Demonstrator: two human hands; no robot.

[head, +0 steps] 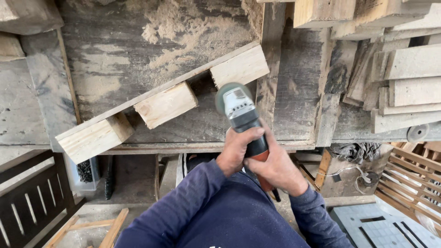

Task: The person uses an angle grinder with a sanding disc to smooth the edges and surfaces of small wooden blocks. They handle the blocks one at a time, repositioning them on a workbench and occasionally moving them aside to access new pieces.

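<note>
Both my hands grip an angle grinder [240,110] with a grey head, black body and orange rear. My left hand [238,148] wraps the black body near the front. My right hand [275,167] holds the orange rear just behind it. The grinder's round disc hangs just below the right-hand wooden block [240,67] of a pallet piece. That piece is a long thin board [158,89] with three pale blocks fixed under it, lying slanted on a worn, sawdust-covered workbench [115,50]. The middle block [166,104] and left block [94,138] sit further left.
Stacked grey planks [404,78] pile up at the right of the bench. A dark slatted pallet [32,202] lies on the floor at lower left, a pale slatted one [413,174] at lower right. Loose wood strips [105,229] lie on the floor.
</note>
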